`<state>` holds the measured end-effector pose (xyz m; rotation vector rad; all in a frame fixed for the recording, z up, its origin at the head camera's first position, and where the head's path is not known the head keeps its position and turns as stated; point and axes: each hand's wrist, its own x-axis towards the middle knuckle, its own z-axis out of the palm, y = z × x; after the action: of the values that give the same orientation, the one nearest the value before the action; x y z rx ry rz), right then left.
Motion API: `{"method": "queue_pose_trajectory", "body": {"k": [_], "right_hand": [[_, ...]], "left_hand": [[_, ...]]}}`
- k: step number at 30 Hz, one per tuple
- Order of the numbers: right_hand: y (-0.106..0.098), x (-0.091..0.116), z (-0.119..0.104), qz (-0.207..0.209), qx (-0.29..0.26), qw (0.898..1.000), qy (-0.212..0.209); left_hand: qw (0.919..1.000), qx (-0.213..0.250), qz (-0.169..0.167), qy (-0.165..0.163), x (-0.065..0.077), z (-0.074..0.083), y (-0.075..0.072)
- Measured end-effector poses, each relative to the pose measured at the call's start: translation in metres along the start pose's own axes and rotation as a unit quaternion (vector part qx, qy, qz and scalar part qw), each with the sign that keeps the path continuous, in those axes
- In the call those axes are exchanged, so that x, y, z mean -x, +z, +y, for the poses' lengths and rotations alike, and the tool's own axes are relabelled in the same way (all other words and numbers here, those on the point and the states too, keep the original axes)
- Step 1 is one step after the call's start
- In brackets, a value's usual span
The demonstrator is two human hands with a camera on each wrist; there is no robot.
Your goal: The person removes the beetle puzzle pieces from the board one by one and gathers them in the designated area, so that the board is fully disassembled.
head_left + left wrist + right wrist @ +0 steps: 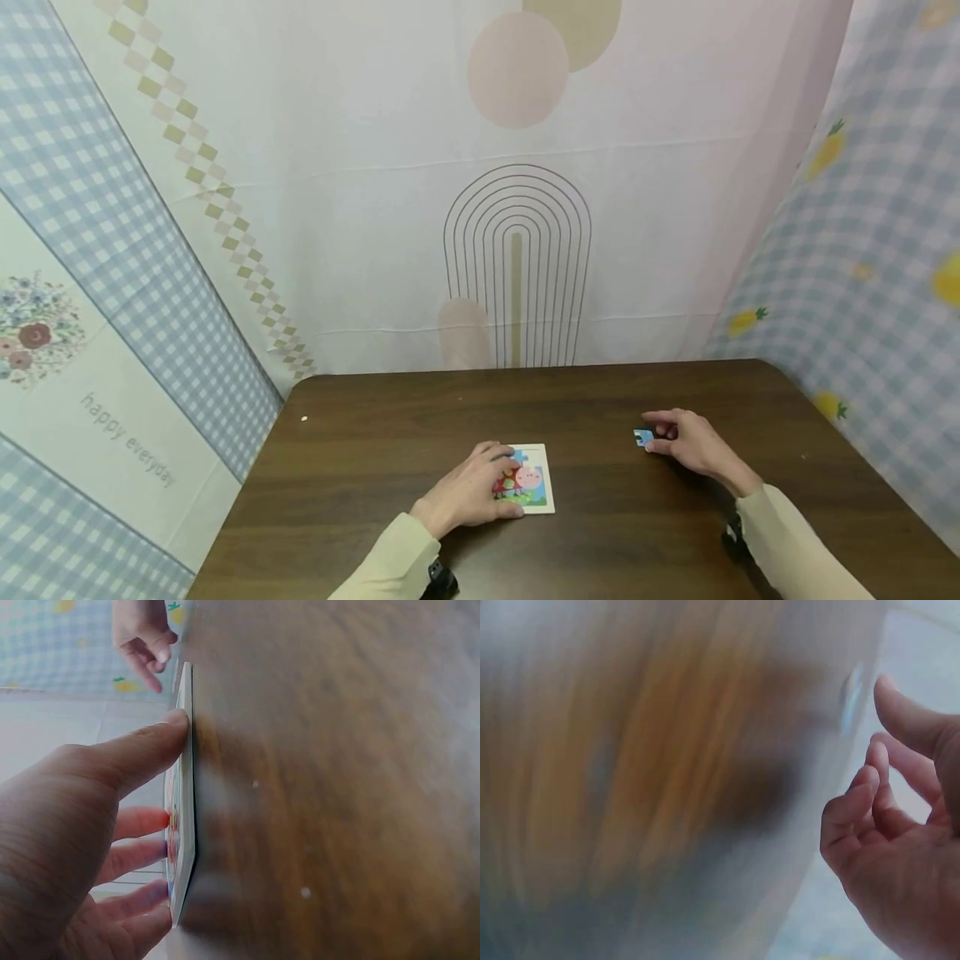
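A small white-framed jigsaw puzzle (pixel 549 487) lies on the table, showing a pink pig figure in red over green. My left hand (pixel 468 492) rests on it from the left, fingers spread over the picture and thumb at the near edge. In the left wrist view the thumb touches the rim of the puzzle (pixel 187 825) while the fingertips lie on its face. To the right, a loose blue puzzle piece (pixel 642 437) is by my right hand (pixel 693 442). The right wrist view has the thumb and index finger apart, other fingers loosely curled, the piece (pixel 850 697) beyond the thumb tip.
Both hands are over a dark brown wooden table (pixel 360 467). A small white spot (pixel 304 418) shows near its far left corner. Patterned cloth (pixel 375 250) hangs behind the table, with blue checked cloth (pixel 885 275) along the right side.
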<state>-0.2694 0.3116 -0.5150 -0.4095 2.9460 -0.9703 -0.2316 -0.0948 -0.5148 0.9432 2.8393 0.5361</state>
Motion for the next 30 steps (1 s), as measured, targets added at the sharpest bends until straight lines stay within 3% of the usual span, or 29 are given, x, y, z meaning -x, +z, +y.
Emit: {"method": "queue_pose_trajectory", "body": {"k": [6, 14, 21, 30], "right_hand": [[0.023, -0.003, -0.058, 0.026, 0.002, 0.999, -0.042], [0.065, -0.007, -0.120, -0.048, -0.025, 0.998, -0.044], [0.089, -0.013, -0.140, -0.087, -0.031, 0.994, -0.056], [0.098, -0.017, -0.147, -0.082, -0.012, 0.996, -0.034]], "left_hand": [[1.0000, -0.002, 0.008, 0.002, 0.000, -0.003, -0.002], [0.9999, 0.001, 0.005, 0.011, -0.001, -0.003, 0.001], [0.9999, 0.005, -0.004, 0.008, -0.001, -0.004, 0.000], [0.9999, -0.004, -0.010, 0.013, -0.001, -0.003, -0.001]]}}
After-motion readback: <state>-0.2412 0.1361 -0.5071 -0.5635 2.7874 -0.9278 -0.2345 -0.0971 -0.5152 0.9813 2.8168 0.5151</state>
